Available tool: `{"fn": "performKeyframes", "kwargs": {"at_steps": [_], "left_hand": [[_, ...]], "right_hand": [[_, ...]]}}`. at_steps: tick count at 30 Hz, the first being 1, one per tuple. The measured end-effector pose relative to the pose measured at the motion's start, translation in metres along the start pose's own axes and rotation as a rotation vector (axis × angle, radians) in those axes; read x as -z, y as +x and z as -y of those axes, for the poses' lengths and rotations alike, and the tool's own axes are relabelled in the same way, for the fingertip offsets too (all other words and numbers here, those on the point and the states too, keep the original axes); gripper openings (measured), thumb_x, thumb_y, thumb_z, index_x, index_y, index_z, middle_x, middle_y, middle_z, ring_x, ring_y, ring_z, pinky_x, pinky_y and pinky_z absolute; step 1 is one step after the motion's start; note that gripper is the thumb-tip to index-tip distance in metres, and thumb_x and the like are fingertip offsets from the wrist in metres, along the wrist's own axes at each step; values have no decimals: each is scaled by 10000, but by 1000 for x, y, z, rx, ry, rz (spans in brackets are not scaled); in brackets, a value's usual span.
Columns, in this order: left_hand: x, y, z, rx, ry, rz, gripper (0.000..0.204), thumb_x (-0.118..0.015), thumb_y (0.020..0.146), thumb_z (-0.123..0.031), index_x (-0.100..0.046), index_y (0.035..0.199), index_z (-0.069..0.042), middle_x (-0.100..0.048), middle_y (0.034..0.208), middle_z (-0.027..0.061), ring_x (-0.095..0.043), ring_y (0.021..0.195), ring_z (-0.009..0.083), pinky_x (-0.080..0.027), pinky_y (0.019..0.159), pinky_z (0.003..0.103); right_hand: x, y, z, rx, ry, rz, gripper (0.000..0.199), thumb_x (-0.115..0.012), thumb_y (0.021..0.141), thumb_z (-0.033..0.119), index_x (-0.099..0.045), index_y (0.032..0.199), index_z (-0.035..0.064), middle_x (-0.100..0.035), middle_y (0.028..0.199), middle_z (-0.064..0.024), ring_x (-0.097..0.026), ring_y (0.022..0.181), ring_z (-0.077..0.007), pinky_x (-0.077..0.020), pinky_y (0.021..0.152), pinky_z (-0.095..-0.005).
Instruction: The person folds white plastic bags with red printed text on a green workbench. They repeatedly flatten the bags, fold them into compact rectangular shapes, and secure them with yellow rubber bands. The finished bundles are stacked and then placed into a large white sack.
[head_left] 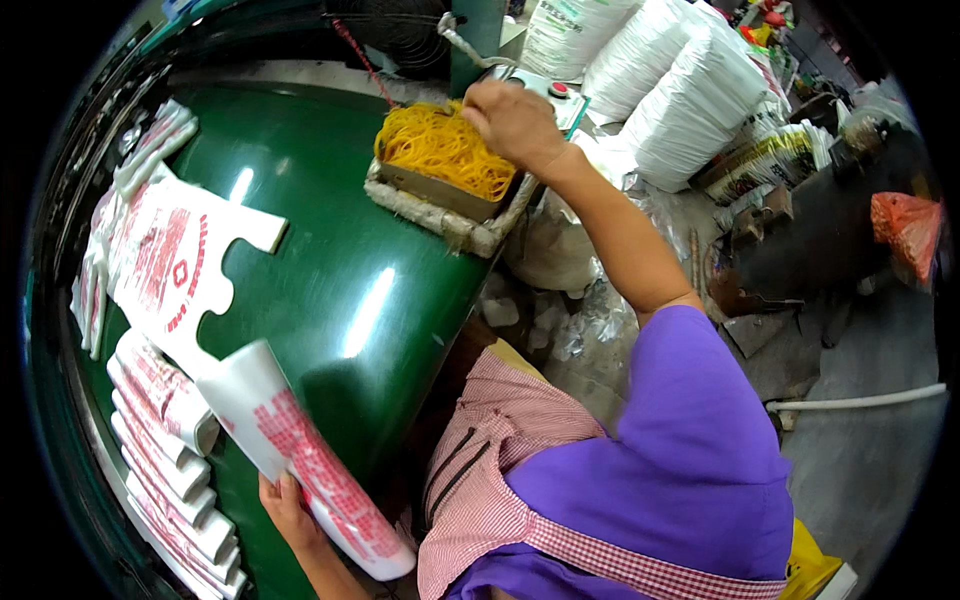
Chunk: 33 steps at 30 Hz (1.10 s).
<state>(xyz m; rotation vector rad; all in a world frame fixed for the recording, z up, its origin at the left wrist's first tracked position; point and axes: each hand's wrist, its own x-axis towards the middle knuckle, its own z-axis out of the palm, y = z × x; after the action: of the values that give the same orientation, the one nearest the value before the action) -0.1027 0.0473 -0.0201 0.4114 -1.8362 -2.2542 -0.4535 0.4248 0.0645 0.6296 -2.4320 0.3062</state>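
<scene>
My left hand [290,512] grips a rolled bundle of white plastic bags [315,465] with red print, held at a slant over the green tabletop [320,270]. My right hand [512,122] is at the far right corner of a box [440,190] heaped with yellow rubber bands [425,140]. Its fingers are bent together at the edge of the heap, and whatever they pinch is hidden. Left of the bundle lies a flat white T-shirt bag [170,260] with red print. Nearer to me, several folded or rolled bags [175,470] overlap in a row.
A wrapped, padded bar [430,215] runs round the box's near side. Behind my right hand stands a control box with a red button [558,90]. Full white sacks [690,90] stand at the far right. A dark cylindrical machine part [820,230] with an orange bag [906,232] is at right.
</scene>
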Motion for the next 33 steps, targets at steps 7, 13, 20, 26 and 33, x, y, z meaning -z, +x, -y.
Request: {"fn": "performKeyframes", "kwargs": {"at_steps": [7,13,20,26,33], "left_hand": [[-24,34,-8,-139,-201,-139,391,-564,916,-124,-448,1261,19,-603,1108,83,-597,951,149,-474,857,298],[-20,39,-17,-174,-254,-62,420,-451,969,-133,-358,1355,5,-530,1284,140,-569,1121,235,-467,967,397],[-55,72,-35,-277,-500,115,434,-499,952,-140,-363,1346,-16,-542,1269,141,-580,1111,242,-485,951,394],[-55,61,-19,-63,-790,166,404,-577,904,-149,-461,1264,-5,-614,1131,127,-637,983,210,-519,888,349],[-17,57,-30,26,389,-43,473,-713,776,-62,-515,1204,-21,-552,901,48,-570,761,96,-485,657,223]], "right_hand": [[-81,93,93,63,246,106,236,-675,804,319,-707,882,98,-674,867,-141,-648,839,-336,-509,743,-438],[-78,105,166,148,485,171,213,-651,828,281,-702,878,80,-674,871,-155,-652,812,-310,-514,719,-420],[-12,-7,246,265,1342,437,188,-556,875,170,-638,920,7,-649,920,-187,-644,830,-288,-514,742,-365],[-37,-18,221,-493,2603,780,211,-460,960,170,-593,932,8,-607,1165,-220,-661,957,-266,-541,612,-307],[16,-15,215,700,1741,1022,144,-592,883,103,-581,973,-9,-581,1203,-238,-688,856,-269,-522,615,-308]]}}
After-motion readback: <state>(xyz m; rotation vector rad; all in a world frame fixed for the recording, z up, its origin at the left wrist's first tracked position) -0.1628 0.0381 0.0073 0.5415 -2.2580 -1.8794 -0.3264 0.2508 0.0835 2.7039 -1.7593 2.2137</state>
